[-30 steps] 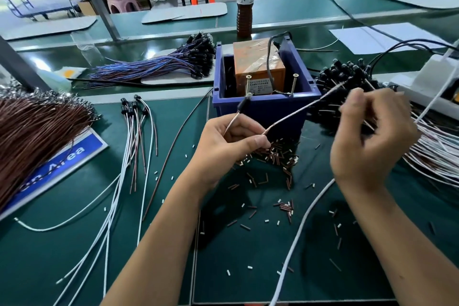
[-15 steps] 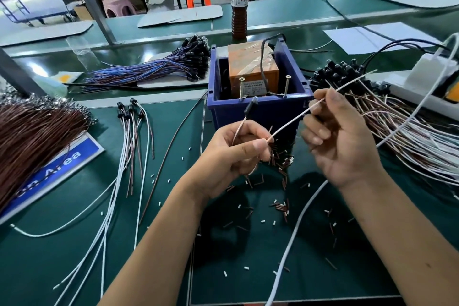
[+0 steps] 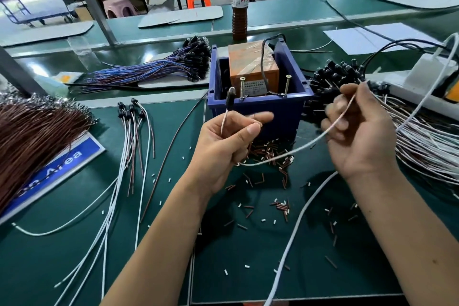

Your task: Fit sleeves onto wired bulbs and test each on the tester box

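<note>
A green-matted bench [image 3: 74,243] in a workshop, with stools and more benches behind, carries the work. The left hand [image 3: 223,146] has its fingers [image 3: 253,129] clenched on the wire of a wired bulb [image 3: 230,95], whose dark head stands up just above them, in front of the blue tester box [image 3: 260,107] with its two upright screws [image 3: 288,84]. The right hand [image 3: 360,136] pinches the white sleeve [image 3: 310,141], a thin tube that sags between the two hands and runs on past the right fingers, up and to the right. Its near end lies at the left hand, though whether the bare wires have already entered it cannot be told.

To do this step well, I judge the left fingers should keep the two wire ends together and straight, just short of the tube's mouth. The right fingers should hold the sleeve close to that mouth so it does not flop. Feed steadily; a splayed strand would snag.

Below both hands lie scattered brown and white offcuts [image 3: 268,154]. Left of the left fingers lie finished bulbs with sleeves [image 3: 131,136]; right of the right fingers is a heap of unsleeved bulbs [image 3: 335,77].
</note>
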Tool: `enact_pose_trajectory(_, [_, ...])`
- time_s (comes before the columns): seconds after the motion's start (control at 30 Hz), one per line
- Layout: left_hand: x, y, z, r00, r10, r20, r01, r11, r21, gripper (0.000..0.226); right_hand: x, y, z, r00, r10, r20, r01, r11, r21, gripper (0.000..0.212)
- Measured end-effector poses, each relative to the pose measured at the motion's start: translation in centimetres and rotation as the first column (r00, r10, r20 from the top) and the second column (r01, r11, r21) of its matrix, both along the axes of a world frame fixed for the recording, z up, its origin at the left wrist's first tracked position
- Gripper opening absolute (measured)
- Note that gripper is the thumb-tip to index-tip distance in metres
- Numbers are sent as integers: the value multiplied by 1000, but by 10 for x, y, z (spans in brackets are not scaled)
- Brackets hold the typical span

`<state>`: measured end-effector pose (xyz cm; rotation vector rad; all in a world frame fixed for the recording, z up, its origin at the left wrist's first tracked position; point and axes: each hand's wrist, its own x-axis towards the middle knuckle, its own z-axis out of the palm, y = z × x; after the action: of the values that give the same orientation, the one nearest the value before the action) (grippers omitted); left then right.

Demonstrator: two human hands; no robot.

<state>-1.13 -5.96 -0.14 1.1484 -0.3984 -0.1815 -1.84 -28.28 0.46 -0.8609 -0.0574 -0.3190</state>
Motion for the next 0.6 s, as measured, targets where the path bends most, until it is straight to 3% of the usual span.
enact_pose_trajectory(0.1, [-2,3,4,999,-42,6,42,999,-20,24,-7,2,0,992,91,87,-46,906,-421,29])
enact_pose_trajectory(0.2, [-3,4,7,996,-86,6,86,996,-27,24,-17,21,-1,965,261,36,-144,639,-755,26])
enact_pose_trajectory(0.3, [-5,1,4,989,-150,1,149,985,-86,16,-23,40,-8,939,338,-60,-253,564,-786,26])
enact_pose_trajectory(0.4, [-4,-1,-1,996,-92,-9,92,996,4,20,-24,45,-10,921,369,-127,-317,515,-796,32])
enact_pose_trajectory(0.47, [0,1,-2,995,-70,-66,71,997,12,19,-24,42,-9,912,384,-144,-350,543,-764,30])
enact_pose_trajectory(0.6, [4,9,-2,975,-182,-127,187,982,29,17,-23,40,-7,939,337,-73,-290,659,-694,18])
